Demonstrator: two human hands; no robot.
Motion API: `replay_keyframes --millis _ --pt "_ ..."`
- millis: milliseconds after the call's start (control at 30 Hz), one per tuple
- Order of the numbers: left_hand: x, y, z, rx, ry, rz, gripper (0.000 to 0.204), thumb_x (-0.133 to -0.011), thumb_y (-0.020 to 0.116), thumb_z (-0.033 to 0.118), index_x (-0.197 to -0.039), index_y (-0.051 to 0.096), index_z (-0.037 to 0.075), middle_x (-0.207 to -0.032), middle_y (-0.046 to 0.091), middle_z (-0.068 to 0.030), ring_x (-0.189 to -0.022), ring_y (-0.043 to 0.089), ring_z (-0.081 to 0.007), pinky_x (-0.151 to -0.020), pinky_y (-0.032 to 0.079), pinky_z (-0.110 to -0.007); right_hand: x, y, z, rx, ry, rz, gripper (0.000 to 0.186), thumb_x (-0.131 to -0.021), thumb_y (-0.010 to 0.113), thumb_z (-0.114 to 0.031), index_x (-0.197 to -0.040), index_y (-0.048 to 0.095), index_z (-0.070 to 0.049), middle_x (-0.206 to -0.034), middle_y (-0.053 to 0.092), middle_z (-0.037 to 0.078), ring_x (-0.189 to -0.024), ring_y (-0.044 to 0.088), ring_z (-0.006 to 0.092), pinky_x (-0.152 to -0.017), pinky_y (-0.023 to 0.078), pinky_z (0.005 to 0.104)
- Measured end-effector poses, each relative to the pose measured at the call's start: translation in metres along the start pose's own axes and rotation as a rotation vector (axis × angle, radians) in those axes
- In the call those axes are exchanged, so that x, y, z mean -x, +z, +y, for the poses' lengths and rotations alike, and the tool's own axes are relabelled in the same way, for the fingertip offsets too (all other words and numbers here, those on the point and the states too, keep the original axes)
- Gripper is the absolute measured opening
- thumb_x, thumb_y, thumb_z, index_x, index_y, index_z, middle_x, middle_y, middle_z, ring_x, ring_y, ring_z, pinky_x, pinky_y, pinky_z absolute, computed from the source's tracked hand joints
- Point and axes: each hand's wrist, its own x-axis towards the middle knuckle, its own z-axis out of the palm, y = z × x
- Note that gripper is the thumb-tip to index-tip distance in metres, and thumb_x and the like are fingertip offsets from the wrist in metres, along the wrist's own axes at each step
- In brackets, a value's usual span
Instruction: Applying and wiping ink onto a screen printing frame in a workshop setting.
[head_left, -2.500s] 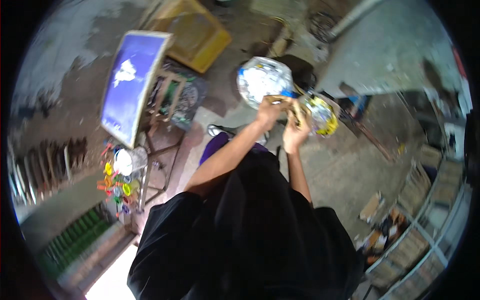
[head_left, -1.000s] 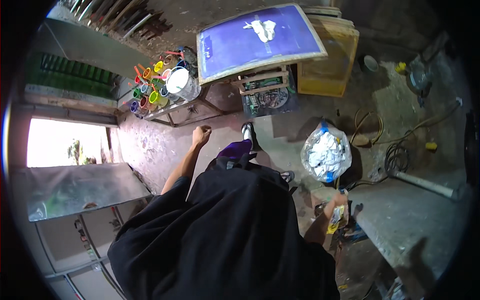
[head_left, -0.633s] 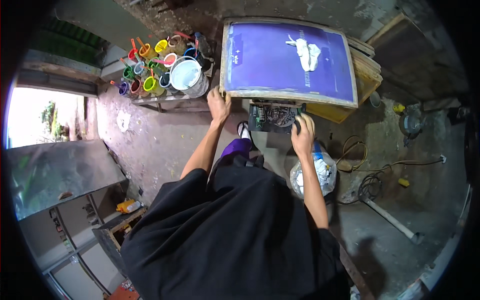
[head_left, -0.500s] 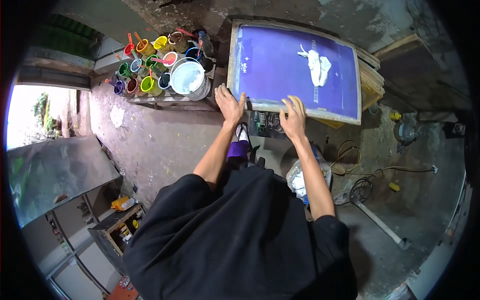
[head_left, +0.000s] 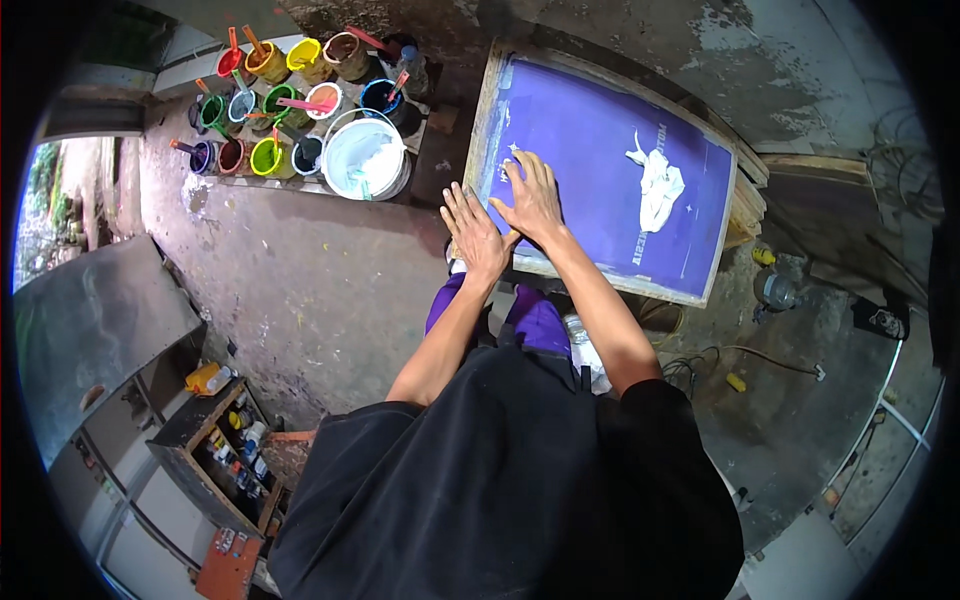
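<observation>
A wood-edged screen printing frame (head_left: 610,130) with purple mesh and pale lettering lies tilted in front of me. My left hand (head_left: 478,235) is at its near left corner, fingers outstretched, the palm over the edge. Close beside it, my right hand (head_left: 535,200) lies flat over the left part of the mesh, fingers slightly apart. The two thumbs nearly meet. Neither hand holds anything; whether the palms press down I cannot tell. A crumpled white cloth (head_left: 660,190) rests on the mesh, to the right of my right hand.
Left of the frame, a low bench carries a white bucket (head_left: 365,158) and several paint pots with stirring sticks, one yellow (head_left: 305,55). More wooden frames (head_left: 748,205) lie under the purple one. A wooden shelf (head_left: 205,440) stands lower left; a hose (head_left: 770,358) crosses the floor at right.
My right hand has moved left and forward from the near edge onto the mesh. My left hand is now closer to it. The view has shifted, with my legs showing more.
</observation>
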Motion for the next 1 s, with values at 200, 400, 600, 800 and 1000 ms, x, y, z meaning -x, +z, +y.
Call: replay_keyframes --millis 200,400,600,800,1000 --pt "0.000 0.005 0.004 0.002 -0.016 0.037 0.122 -0.068 0.090 0.048 -0.152 0.028 -0.015 -0.164 0.024 -0.0326 -0.155 0.019 -0.0484 -0.126 0.016 -0.057 -0.006 0.009 0.008 -0.014 -0.057 -0.016 0.058 -0.079 0.083 -0.032 -0.124 0.061 -0.002 -0.142 0.050 0.022 -0.136 0.044 0.0410 -0.111 0.037 0.0540" --pt "-0.002 0.010 0.011 0.061 -0.044 0.082 0.121 -0.068 0.090 0.048 -0.151 0.029 -0.016 -0.163 0.026 -0.0324 -0.154 0.021 -0.0483 -0.126 0.018 -0.056 -0.012 0.031 0.034 -0.158 0.031 0.010 0.060 -0.079 0.084 -0.032 -0.124 0.061 0.000 -0.144 0.049 0.023 -0.138 0.043 0.0423 -0.114 0.033 0.0588" --pt "-0.001 0.008 0.008 0.046 -0.038 0.073 0.119 -0.068 0.091 0.048 -0.149 0.031 -0.016 -0.163 0.027 -0.0320 -0.154 0.021 -0.0482 -0.126 0.019 -0.057 -0.002 0.019 0.021 -0.164 0.013 -0.011 0.062 -0.082 0.083 -0.029 -0.129 0.058 0.001 -0.148 0.046 0.025 -0.144 0.038 0.0444 -0.119 0.026 0.0641" --pt "0.000 0.008 0.011 0.051 -0.041 0.081 0.118 -0.068 0.091 0.047 -0.149 0.032 -0.016 -0.162 0.030 -0.0320 -0.154 0.022 -0.0484 -0.125 0.019 -0.057 -0.003 0.021 0.025 -0.146 -0.004 -0.011 0.065 -0.081 0.085 -0.029 -0.133 0.056 -0.002 -0.152 0.045 0.022 -0.147 0.035 0.0451 -0.120 0.022 0.0669" --pt "-0.001 0.011 0.007 0.056 -0.039 0.091 0.117 -0.068 0.091 0.048 -0.147 0.034 -0.016 -0.160 0.032 -0.0320 -0.153 0.024 -0.0484 -0.126 0.019 -0.057 -0.005 0.023 0.025 -0.111 -0.002 -0.029 0.064 -0.079 0.086 -0.027 -0.132 0.058 -0.005 -0.153 0.046 0.019 -0.148 0.036 0.0452 -0.119 0.022 0.0697"
